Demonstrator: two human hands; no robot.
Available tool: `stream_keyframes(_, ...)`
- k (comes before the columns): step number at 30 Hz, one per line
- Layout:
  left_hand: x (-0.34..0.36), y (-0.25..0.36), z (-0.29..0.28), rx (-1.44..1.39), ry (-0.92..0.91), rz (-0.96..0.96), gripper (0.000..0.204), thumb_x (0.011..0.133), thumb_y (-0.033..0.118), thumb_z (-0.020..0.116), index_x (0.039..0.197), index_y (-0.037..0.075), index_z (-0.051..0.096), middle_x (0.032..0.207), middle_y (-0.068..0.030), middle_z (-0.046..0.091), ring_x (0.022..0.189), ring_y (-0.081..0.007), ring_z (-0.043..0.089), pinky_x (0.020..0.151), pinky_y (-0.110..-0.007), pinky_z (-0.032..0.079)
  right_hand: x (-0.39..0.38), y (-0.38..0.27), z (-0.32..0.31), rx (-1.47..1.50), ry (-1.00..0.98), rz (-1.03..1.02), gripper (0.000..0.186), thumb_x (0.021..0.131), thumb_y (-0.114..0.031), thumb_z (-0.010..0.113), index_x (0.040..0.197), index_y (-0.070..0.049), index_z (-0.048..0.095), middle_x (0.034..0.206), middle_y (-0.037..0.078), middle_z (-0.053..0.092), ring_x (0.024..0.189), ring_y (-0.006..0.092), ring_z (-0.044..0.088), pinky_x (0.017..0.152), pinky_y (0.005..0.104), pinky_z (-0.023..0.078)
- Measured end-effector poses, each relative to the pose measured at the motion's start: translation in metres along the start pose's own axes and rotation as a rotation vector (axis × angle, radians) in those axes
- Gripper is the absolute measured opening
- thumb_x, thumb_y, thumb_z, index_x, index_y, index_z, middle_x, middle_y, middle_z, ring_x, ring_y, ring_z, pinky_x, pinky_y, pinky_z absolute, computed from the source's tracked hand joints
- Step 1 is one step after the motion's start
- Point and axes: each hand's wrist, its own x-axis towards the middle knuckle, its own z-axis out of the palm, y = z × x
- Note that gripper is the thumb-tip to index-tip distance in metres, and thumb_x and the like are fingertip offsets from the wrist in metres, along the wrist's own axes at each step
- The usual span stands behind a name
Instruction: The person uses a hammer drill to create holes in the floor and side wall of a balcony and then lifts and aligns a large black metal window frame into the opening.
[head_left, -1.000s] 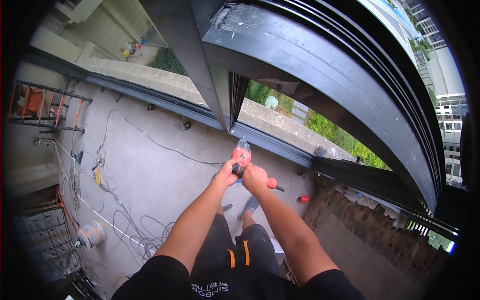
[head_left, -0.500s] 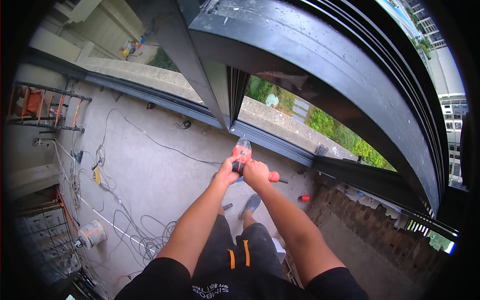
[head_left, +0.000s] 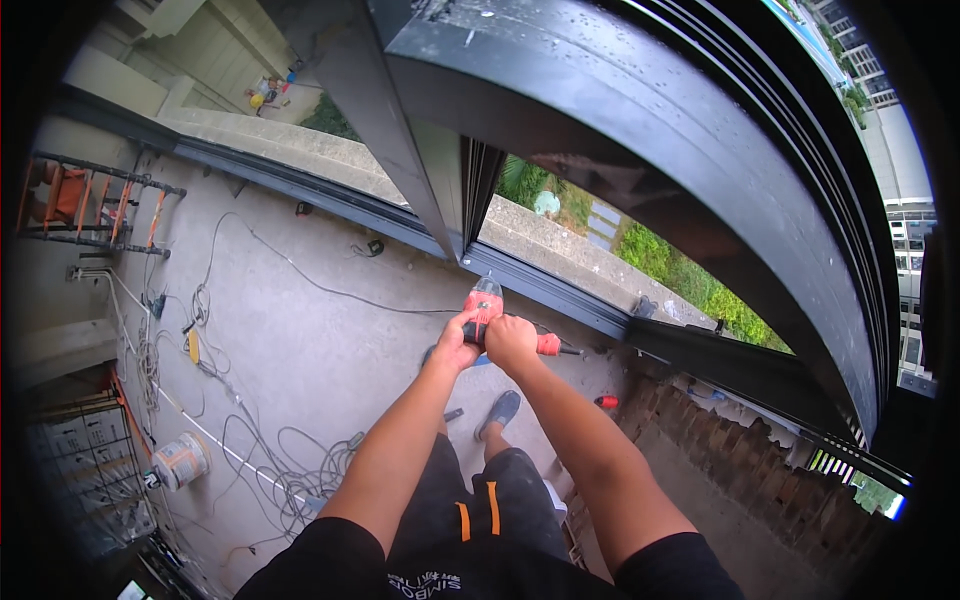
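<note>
A red and black power drill (head_left: 485,303) is held in both my hands at the middle of the view. My left hand (head_left: 457,340) wraps its left side. My right hand (head_left: 512,342) is closed around its rear right part, near the red side piece that sticks out. The drill's tip points away from me at the dark window frame's bottom rail (head_left: 560,292), close to the foot of an upright post (head_left: 440,180). Whether the bit touches the rail, I cannot make out. My fingers hide much of the drill's body.
Loose cables (head_left: 290,465) coil over the grey floor on the left, near a white bucket (head_left: 181,461). A scaffold (head_left: 110,205) stands far left. A small red object (head_left: 606,401) lies on the right, by a broken brick edge (head_left: 690,440). Greenery shows beyond the window opening.
Both hands stay on the drill, which points at the same part of the rail. The view has shifted very slightly; nothing else visibly differs.
</note>
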Motion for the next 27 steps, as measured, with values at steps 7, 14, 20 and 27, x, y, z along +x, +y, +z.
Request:
stream_keyframes(7,0.009,0.001,-0.002,0.035,-0.002,-0.006,0.037,0.095,0.029,0.066,0.123,0.005,0.066,0.118,-0.0163,0.073,0.109,-0.0339,0.069,0.1,-0.051,0.053,0.005,0.004,0.003,0.003,0.049,0.006,0.013,0.085,-0.016,0.07,0.09,-0.007,0.078,0.097,0.014,0.079,0.091,0.0289,0.078,0.076,0.0385,0.061)
stream_keyframes(14,0.014,0.005,-0.002,0.022,0.004,-0.009,0.036,0.095,0.028,0.065,0.123,0.006,0.066,0.119,-0.0158,0.073,0.108,-0.0332,0.069,0.099,-0.052,0.053,0.011,0.004,0.001,-0.016,0.047,-0.004,0.013,0.085,-0.017,0.069,0.09,-0.008,0.079,0.097,0.014,0.079,0.091,0.0278,0.078,0.075,0.0384,0.061)
stream_keyframes(20,0.016,0.002,0.001,0.0,0.01,-0.011,0.037,0.094,0.028,0.066,0.125,0.007,0.065,0.121,-0.0162,0.072,0.109,-0.0336,0.069,0.1,-0.052,0.053,0.016,0.009,0.006,-0.049,0.022,-0.021,0.014,0.086,-0.017,0.068,0.09,-0.009,0.079,0.097,0.013,0.079,0.091,0.0276,0.078,0.076,0.0382,0.061)
stream_keyframes(27,0.019,0.009,0.003,0.011,0.01,-0.033,0.039,0.093,0.026,0.069,0.124,0.004,0.065,0.12,-0.017,0.072,0.109,-0.0345,0.069,0.103,-0.051,0.053,0.02,0.007,0.005,-0.021,0.008,0.02,0.015,0.085,-0.018,0.072,0.092,-0.008,0.079,0.097,0.012,0.079,0.092,0.0274,0.078,0.077,0.0378,0.061)
